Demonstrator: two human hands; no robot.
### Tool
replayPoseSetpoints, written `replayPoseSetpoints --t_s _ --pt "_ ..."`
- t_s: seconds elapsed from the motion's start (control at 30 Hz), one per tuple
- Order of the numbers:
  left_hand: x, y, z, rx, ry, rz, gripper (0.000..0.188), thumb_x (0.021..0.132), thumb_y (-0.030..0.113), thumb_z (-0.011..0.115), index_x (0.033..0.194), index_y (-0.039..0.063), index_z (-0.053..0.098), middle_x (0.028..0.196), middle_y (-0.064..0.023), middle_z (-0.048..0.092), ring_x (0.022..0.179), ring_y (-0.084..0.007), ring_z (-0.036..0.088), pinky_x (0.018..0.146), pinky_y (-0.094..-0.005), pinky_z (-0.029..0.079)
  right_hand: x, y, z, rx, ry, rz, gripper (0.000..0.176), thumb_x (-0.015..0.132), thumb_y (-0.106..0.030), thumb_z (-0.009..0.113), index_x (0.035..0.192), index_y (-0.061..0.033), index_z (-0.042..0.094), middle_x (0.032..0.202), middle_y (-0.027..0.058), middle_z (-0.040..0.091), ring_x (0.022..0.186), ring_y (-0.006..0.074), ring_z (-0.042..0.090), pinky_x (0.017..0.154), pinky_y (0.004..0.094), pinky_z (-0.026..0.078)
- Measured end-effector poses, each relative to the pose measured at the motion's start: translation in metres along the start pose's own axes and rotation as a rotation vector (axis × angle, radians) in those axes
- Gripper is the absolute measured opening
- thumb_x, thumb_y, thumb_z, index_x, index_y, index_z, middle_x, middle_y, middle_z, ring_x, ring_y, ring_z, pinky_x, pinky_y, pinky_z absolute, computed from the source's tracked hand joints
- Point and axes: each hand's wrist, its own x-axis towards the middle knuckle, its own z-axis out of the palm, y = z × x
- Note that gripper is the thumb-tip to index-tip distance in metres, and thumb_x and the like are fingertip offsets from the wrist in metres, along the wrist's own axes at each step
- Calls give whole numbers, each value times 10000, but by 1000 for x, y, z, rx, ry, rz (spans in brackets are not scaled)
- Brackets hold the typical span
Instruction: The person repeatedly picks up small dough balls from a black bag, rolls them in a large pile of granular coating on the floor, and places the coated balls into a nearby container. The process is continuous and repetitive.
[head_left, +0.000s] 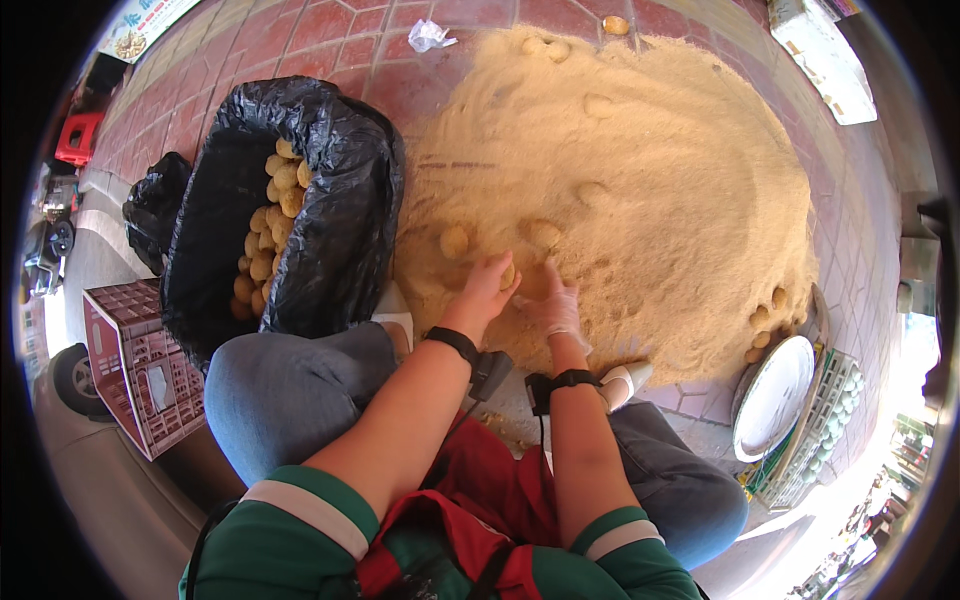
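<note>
A wide heap of tan husk or sawdust (645, 187) is spread on the paving before me. My left hand (484, 292) holds a husk-coated egg (508, 277) in its fingers, low over the near side of the heap. To its right, my right hand (553, 306), in a clear plastic glove, is held with fingers apart at the husk and grips nothing that I can see. Two coated lumps, one rounded (454, 241) and one half buried (543, 233), lie just beyond my hands. At left, a basket lined with black plastic (345, 180) holds a pile of coated eggs (262, 240).
Several dark lumps (760, 316) lie at the heap's right edge, near a round whitish lid or tray (776, 397) and a crate with pale green eggs (832, 427). A patterned box (150, 360) stands left of my knee. Crumpled plastic (430, 35) lies beyond the heap.
</note>
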Motion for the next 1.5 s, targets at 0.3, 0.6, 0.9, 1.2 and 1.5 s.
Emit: replayPoseSetpoints --t_s 0.3,0.6,0.9,1.2,1.5 --pt "2 -1 -6 62 -9 -3 260 911 178 658 1100 110 493 1113 -41 522 993 -181 529 838 -370 509 24 9 -5 455 -281 323 432 829 -362 659 1144 -68 620 1059 157 653 972 294 616 822 371 498" --pt "-5 -5 19 -162 -249 -248 415 999 463 416 1231 127 494 1214 -88 558 1146 -263 524 989 -442 426 27 -79 -82 431 -256 126 598 910 -412 585 1328 7 503 1271 206 568 1188 300 541 983 355 422" --pt "-2 -7 22 -170 -360 12 414 982 476 462 1143 106 557 1095 -49 605 994 -199 572 905 -371 471 16 -86 -51 465 -277 -401 572 981 -389 473 1440 -61 377 1488 189 349 1395 334 304 1126 377 263" --pt "-14 -3 50 39 -336 -94 449 958 332 573 1316 94 442 1333 -74 460 1083 -185 534 959 -365 477 34 -48 -94 1384 -311 210 632 1003 -516 298 1441 -66 373 1464 147 407 1358 255 351 1074 386 296" --pt "7 20 35 225 176 10 422 932 315 627 1247 98 450 1311 -67 422 1072 -215 511 852 -334 522 61 -44 -48 340 172 -20 426 857 -252 658 1252 -114 578 1217 124 600 1127 265 573 936 355 469"
